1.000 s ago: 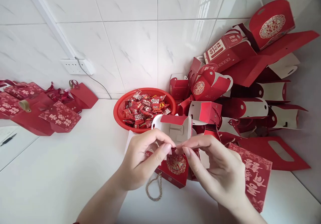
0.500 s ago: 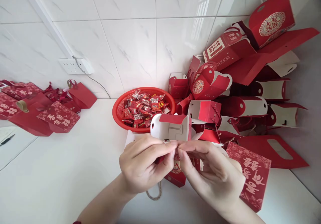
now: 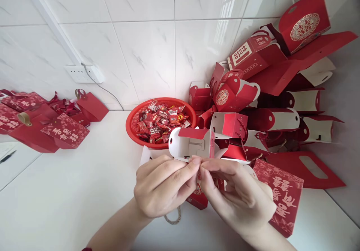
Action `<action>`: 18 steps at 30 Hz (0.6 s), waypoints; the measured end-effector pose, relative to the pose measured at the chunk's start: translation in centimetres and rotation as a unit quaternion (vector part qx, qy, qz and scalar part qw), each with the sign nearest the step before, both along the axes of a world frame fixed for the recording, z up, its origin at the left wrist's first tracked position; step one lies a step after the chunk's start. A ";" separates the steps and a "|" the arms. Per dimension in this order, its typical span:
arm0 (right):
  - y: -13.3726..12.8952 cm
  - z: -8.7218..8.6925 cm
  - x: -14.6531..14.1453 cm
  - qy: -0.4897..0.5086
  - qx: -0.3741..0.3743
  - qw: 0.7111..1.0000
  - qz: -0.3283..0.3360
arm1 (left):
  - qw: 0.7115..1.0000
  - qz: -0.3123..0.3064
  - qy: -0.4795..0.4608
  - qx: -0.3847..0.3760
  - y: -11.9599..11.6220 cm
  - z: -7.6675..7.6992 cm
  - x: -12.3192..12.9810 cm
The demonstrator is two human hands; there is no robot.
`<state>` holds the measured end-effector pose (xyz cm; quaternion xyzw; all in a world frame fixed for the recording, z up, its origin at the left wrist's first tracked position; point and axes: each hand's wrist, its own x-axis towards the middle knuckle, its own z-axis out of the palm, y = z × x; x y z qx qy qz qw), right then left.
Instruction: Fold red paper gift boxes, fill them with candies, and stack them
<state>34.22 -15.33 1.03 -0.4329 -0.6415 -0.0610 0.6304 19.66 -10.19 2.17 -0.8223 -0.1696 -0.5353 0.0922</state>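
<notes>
now left hand (image 3: 165,187) and right hand (image 3: 239,193) meet, fingertips pinched together, anything between them hidden, right over the rope-handled red box (image 3: 199,201), with the red basket (image 3: 128,125) of wrapped sweets (image 3: 161,120) beyond.

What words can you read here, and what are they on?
"囍": cream panel on the red cardboard box, upper right.
"囍": round pale emblem on the tall red box above it.
"有": flowery red box, left; its other curly characters are unclear.
"有": flowery red box, lower right; the rest is unclear.
Too small: shiny red wrapped candies.
Partly hidden: red box behind the hands.
</notes>
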 end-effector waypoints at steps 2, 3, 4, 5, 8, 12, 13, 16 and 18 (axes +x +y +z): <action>0.0 0.0 0.0 0.010 0.002 1.000 0.010 | 0.998 -0.027 -0.037 -0.035 -0.1 -0.1 0.3; -0.1 0.0 0.0 0.015 0.003 1.000 0.017 | 0.996 -0.044 -0.058 -0.056 -0.1 -0.1 0.4; -0.1 0.0 0.0 0.020 0.006 1.000 0.023 | 0.992 -0.062 -0.077 -0.079 -0.1 -0.2 0.5; -0.1 0.0 0.0 0.024 0.009 0.999 0.027 | 0.987 -0.081 -0.093 -0.104 -0.2 -0.2 0.5; -0.3 0.2 -0.1 0.021 0.016 0.999 0.030 | 0.972 -0.107 -0.117 -0.171 -0.4 -0.4 0.5; -0.4 0.4 -0.2 0.012 0.015 1.000 0.018 | 0.975 -0.084 -0.113 -0.171 -0.6 -0.6 0.4; -0.4 0.4 -0.2 0.010 0.014 1.000 0.012 | 0.978 -0.075 -0.110 -0.158 -0.6 -0.6 0.4; -0.3 0.4 -0.2 -0.001 0.016 1.000 -0.004 | 0.987 -0.046 -0.103 -0.117 -0.6 -0.4 0.6; -0.2 0.5 -0.3 -0.011 0.017 1.000 -0.016 | 0.991 -0.032 -0.089 -0.096 -0.7 -0.3 0.6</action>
